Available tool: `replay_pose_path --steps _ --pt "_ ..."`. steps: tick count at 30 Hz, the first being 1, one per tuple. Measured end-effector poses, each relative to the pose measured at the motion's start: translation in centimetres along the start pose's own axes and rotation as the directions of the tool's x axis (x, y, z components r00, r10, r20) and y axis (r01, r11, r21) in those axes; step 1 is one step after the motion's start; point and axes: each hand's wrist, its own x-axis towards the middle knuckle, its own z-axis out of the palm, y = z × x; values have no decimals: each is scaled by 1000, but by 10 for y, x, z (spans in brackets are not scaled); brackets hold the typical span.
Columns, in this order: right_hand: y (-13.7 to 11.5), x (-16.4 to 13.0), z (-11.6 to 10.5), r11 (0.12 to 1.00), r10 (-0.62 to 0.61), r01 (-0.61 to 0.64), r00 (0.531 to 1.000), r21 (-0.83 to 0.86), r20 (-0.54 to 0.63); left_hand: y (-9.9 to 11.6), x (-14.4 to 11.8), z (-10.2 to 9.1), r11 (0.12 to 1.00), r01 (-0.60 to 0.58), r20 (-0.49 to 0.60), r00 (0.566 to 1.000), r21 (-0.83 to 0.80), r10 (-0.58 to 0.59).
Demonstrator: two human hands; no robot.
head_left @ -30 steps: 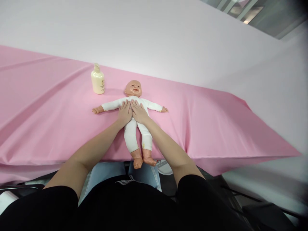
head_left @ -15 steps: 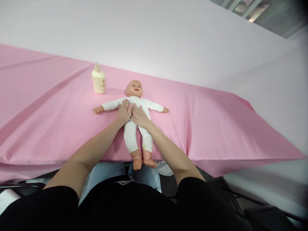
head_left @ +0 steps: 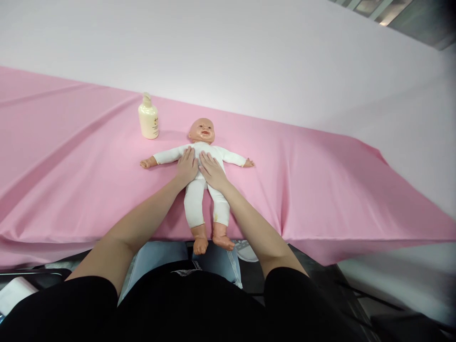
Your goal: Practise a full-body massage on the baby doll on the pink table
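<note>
A baby doll (head_left: 195, 204) with a white cloth body lies face up, arms spread, its feet hanging over the near edge of the pink cloth (head_left: 320, 190). My left hand (head_left: 187, 167) rests flat on one side of its torso, fingers stretched toward the head. On the other side of the torso, my right hand (head_left: 213, 172) lies flat too, fingers extended and angled inward. A narrow strip of white chest shows between the hands. Neither hand grips anything.
A cream pump bottle (head_left: 148, 121) stands upright on the cloth, left of the doll's head. Behind the cloth is a white surface (head_left: 213, 52). My legs in light blue jeans (head_left: 160, 256) are under the near edge. A white object (head_left: 16, 294) sits at lower left.
My hands have moved apart on the doll's torso, the right one shifting outward, so more of the chest shows between them. The whole view has shifted slightly.
</note>
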Motion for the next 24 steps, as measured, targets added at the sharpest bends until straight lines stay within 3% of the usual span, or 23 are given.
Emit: replay_pose_path --steps 9,18,24 --pt "17 24 -1 997 60 -56 996 56 -66 1 0 -1 1000 3 12 1000 12 -3" --pt "29 31 5 994 62 -51 993 99 -105 2 -1 -2 1000 11 13 1000 9 -11" --pt "50 33 7 967 178 -151 977 204 -121 2 -1 -10 999 22 39 999 38 -24"
